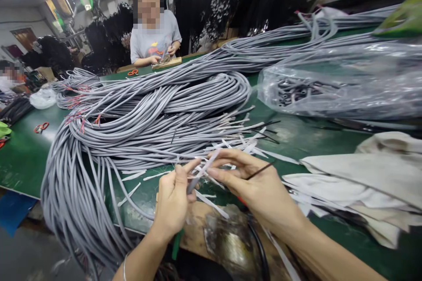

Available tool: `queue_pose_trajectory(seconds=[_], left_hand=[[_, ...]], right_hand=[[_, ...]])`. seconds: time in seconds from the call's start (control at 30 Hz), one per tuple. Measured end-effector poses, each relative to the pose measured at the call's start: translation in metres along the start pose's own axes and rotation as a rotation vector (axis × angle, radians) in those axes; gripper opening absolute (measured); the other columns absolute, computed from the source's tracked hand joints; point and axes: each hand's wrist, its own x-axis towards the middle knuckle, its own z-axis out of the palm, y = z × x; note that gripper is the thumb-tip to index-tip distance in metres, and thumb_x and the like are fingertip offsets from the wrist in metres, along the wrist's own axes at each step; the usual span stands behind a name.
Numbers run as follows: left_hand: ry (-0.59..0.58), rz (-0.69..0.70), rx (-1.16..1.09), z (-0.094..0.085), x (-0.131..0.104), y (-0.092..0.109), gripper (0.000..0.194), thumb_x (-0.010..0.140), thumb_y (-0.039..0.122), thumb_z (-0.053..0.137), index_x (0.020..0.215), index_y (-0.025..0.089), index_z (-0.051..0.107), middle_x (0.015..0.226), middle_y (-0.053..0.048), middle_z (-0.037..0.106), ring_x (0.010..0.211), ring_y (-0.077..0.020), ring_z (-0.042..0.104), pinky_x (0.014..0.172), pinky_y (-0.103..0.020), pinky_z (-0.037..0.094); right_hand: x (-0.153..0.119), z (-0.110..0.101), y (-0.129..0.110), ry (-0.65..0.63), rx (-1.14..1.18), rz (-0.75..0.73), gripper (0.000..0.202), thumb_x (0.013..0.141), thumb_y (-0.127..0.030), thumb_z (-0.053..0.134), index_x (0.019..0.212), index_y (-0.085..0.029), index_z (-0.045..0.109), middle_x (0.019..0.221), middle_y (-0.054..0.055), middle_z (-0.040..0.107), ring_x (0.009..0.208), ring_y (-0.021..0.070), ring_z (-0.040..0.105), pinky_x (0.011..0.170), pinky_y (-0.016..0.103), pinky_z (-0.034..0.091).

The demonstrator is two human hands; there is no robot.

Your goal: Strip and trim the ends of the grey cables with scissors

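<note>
My left hand (pixel 173 199) is closed round a grey cable (pixel 194 184) near its end, thumb and index finger toward the tip. From that end a whitish strip (pixel 211 161) slants up to my right hand (pixel 255 180), which pinches it between thumb and fingers. A thin dark wire-like piece (pixel 262 169) sticks out by the right hand; whether it is held I cannot tell. Just beyond both hands lie loose white strips (pixel 249 147) and stripped cable ends (pixel 237 127). Below them is a worn board with a metal plate (pixel 231 243).
A large heap of grey cables (pixel 132 114) covers the green table (pixel 296 136), hanging over its front left edge. White cloths (pixel 362 175) and a clear plastic bag (pixel 346 83) lie at right. Orange-handled scissors (pixel 41 127) rest at left. A co-worker (pixel 156 39) sits across the table.
</note>
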Motion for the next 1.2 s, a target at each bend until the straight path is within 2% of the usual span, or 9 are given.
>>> queue_pose_trajectory(seconds=[0.13, 0.3, 0.37, 0.5, 0.6, 0.7, 0.87, 1.03, 1.2], left_hand=[[-0.016, -0.058, 0.029, -0.006, 0.001, 0.005, 0.062, 0.057, 0.068, 0.068, 0.064, 0.006, 0.07, 0.046, 0.005, 0.04, 0.037, -0.0018, 0.026, 0.036, -0.018, 0.018], [-0.016, -0.034, 0.018, -0.022, 0.001, 0.006, 0.038, 0.06, 0.046, 0.076, 0.059, 0.008, 0.069, 0.04, 0.002, 0.049, 0.032, -0.0043, 0.035, 0.035, -0.019, 0.026], [0.056, 0.06, -0.008, -0.024, 0.0, 0.006, 0.027, 0.058, 0.036, 0.078, 0.059, 0.009, 0.071, 0.043, 0.0, 0.053, 0.035, -0.0063, 0.041, 0.037, -0.02, 0.031], [0.259, 0.327, 0.001, -0.017, 0.0, 0.003, 0.01, 0.054, 0.02, 0.079, 0.057, 0.013, 0.072, 0.053, -0.001, 0.059, 0.048, -0.0104, 0.051, 0.044, -0.02, 0.039], [0.381, 0.531, 0.171, -0.012, -0.001, -0.003, 0.005, 0.061, 0.014, 0.074, 0.058, 0.015, 0.07, 0.053, 0.0, 0.058, 0.05, -0.0098, 0.051, 0.046, -0.019, 0.038], [0.418, 0.717, 0.369, -0.009, -0.003, -0.008, 0.008, 0.068, 0.009, 0.069, 0.062, 0.014, 0.069, 0.053, 0.001, 0.057, 0.048, -0.0088, 0.049, 0.044, -0.019, 0.038], [0.434, 0.93, 0.615, -0.006, -0.005, -0.011, 0.014, 0.074, 0.003, 0.062, 0.068, 0.014, 0.067, 0.056, 0.0, 0.06, 0.05, -0.0101, 0.052, 0.049, -0.02, 0.043], [0.465, 0.981, 0.741, -0.004, -0.006, -0.013, 0.017, 0.078, 0.002, 0.058, 0.071, 0.015, 0.067, 0.055, -0.001, 0.061, 0.05, -0.0106, 0.054, 0.05, -0.02, 0.045], [0.425, 0.987, 0.79, -0.004, -0.007, -0.015, 0.019, 0.081, 0.003, 0.055, 0.07, 0.013, 0.067, 0.054, -0.002, 0.059, 0.049, -0.011, 0.054, 0.047, -0.021, 0.043]], right_hand=[[0.008, -0.006, 0.003, 0.138, -0.024, -0.037, 0.033, 0.051, -0.037, 0.078, 0.072, -0.019, 0.06, 0.066, 0.0, 0.061, 0.044, 0.007, 0.047, 0.036, 0.019, 0.035], [0.01, -0.017, -0.007, 0.378, -0.236, -0.179, 0.029, 0.064, -0.045, 0.068, 0.077, -0.022, 0.058, 0.071, 0.0, 0.06, 0.042, 0.0086, 0.045, 0.037, 0.023, 0.038], [0.007, -0.019, -0.009, 0.308, -0.443, -0.267, 0.027, 0.069, -0.048, 0.065, 0.078, -0.023, 0.058, 0.058, -0.003, 0.055, 0.038, 0.0097, 0.043, 0.037, 0.024, 0.037], [-0.001, -0.017, -0.003, -0.033, -0.896, -0.535, 0.026, 0.083, -0.047, 0.053, 0.075, -0.023, 0.058, 0.046, -0.005, 0.052, 0.036, 0.0116, 0.047, 0.037, 0.024, 0.033], [-0.005, -0.011, 0.003, -0.06, -1.014, -0.876, 0.029, 0.094, -0.031, 0.039, 0.073, -0.021, 0.056, 0.056, -0.001, 0.059, 0.048, 0.013, 0.054, 0.045, 0.024, 0.039], [-0.009, -0.007, 0.002, -0.018, -0.998, -1.096, 0.016, 0.091, -0.017, 0.047, 0.077, -0.02, 0.055, 0.062, 0.001, 0.063, 0.056, 0.0144, 0.053, 0.056, 0.026, 0.043], [-0.015, -0.008, 0.0, 0.055, -1.056, -1.18, 0.013, 0.082, -0.006, 0.06, 0.087, -0.019, 0.058, 0.066, 0.003, 0.068, 0.059, 0.0164, 0.05, 0.059, 0.029, 0.041], [-0.019, -0.012, 0.004, 0.156, -1.14, -1.204, 0.012, 0.08, -0.007, 0.063, 0.089, -0.016, 0.061, 0.069, 0.006, 0.071, 0.063, 0.0192, 0.051, 0.061, 0.032, 0.04], [-0.019, -0.011, 0.0, 0.049, -1.14, -1.172, 0.012, 0.079, -0.006, 0.063, 0.087, -0.015, 0.061, 0.067, 0.005, 0.07, 0.063, 0.0183, 0.048, 0.059, 0.031, 0.04]])
